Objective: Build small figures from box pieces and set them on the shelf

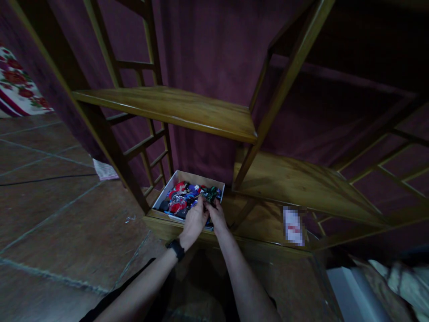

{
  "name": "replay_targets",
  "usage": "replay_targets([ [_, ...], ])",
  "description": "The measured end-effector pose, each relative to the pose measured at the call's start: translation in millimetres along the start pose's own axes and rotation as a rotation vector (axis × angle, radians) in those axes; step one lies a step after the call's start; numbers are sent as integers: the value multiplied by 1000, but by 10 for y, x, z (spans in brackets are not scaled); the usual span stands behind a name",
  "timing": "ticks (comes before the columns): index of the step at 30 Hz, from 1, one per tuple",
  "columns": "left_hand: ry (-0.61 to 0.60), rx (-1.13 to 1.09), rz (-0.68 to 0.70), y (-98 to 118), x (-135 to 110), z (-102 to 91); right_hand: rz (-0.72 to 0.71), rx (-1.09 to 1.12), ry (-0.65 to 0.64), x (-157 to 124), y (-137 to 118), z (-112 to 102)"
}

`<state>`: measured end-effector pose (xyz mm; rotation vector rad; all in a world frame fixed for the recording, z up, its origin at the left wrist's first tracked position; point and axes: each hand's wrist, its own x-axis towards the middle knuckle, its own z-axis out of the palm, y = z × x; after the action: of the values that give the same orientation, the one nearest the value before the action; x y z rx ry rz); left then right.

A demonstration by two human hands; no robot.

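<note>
So both hands are down in an open white cardboard box (200,178) sitting on the bottom board of a wooden shelf unit (283,89). Box is packed with small bright bits, kinda jumbled, and too small to name for sure. The dark green piece (211,193) is right at the fingertips, roughly 12 o'clock from them and touching, over toward the box's 2 o'clock corner.

The left hand (195,220) reaches in from 7 o'clock, the right hand (217,218) from 5, and they meet just beside each other. Fingers look curled and narrow, nowhere near spread, but the tips are partly hidden, so can't tell if either hand actually has a pinch on the green thing. Red pieces (177,206), some under shiny clear plastic, lie around 9 o'clock from the left fingertips, near but apart.

There's a black wristwatch (176,249) on the left wrist. Just past 3 o'clock from the hands, well apart, is a pixelated white item (293,226). A purple curtain (208,53) hangs behind at 12, and tiled floor (67,250) fills 8 o'clock.
</note>
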<state>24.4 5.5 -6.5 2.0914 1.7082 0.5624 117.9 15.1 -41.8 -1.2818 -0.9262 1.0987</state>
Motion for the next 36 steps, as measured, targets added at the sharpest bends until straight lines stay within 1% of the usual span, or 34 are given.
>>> replay_targets([
  [4, 8, -7, 104, 85, -120, -55, 138, 134, 84, -45, -141, -15],
  [7, 37, -143, 162, 84, -161, -154, 199, 198, 90, -76, -219, -70],
  [8, 74, -199, 156, 61, -165, -204, 203, 221, 83, -91, -241, -93],
  [9, 136, -251, 131, 26, -165, -260, 199, 242, 71, -109, -261, -118],
  [11, 305, -338, 49, -65, -158, -372, 181, 256, 45, -148, -289, -174],
  [13, 448, -477, -48, -152, -154, -460, 157, 229, 41, -186, -302, -239],
  [14, 467, -558, -76, -180, -158, -487, 148, 203, 41, -204, -304, -274],
  [15, 443, -650, -100, -190, -169, -502, 138, 173, 40, -220, -305, -309],
  [16, 369, -743, -122, -181, -188, -507, 130, 147, 35, -236, -306, -342],
  [18, 131, -922, -176, -107, -252, -494, 112, 105, 5, -271, -310, -396],
  [20, -100, -1063, -242, 21, -337, -465, 92, 72, -42, -314, -313, -430],
  [21, -174, -1110, -268, 92, -378, -448, 80, 57, -63, -340, -313, -440],
  [22, -213, -1144, -286, 160, -415, -429, 67, 38, -81, -367, -312, -449],
  [23, -228, -1162, -295, 221, -444, -411, 53, 12, -93, -395, -310, -457],
  [25, -213, -1167, -298, 306, -475, -378, 15, -50, -97, -452, -306, -474],
  [28, -172, -1186, -306, 339, -472, -361, -50, -127, -73, -527, -319, -513],
  [29, -183, -1203, -305, 333, -468, -367, -73, -146, -68, -548, -332, -528],
  [33, -325, -1244, -294, 300, -470, -406, -172, -248, -90, -619, -431, -601],
  [36, -359, -1173, -298, 292, -489, -390, -214, -380, -70, -672, -517, -653],
])
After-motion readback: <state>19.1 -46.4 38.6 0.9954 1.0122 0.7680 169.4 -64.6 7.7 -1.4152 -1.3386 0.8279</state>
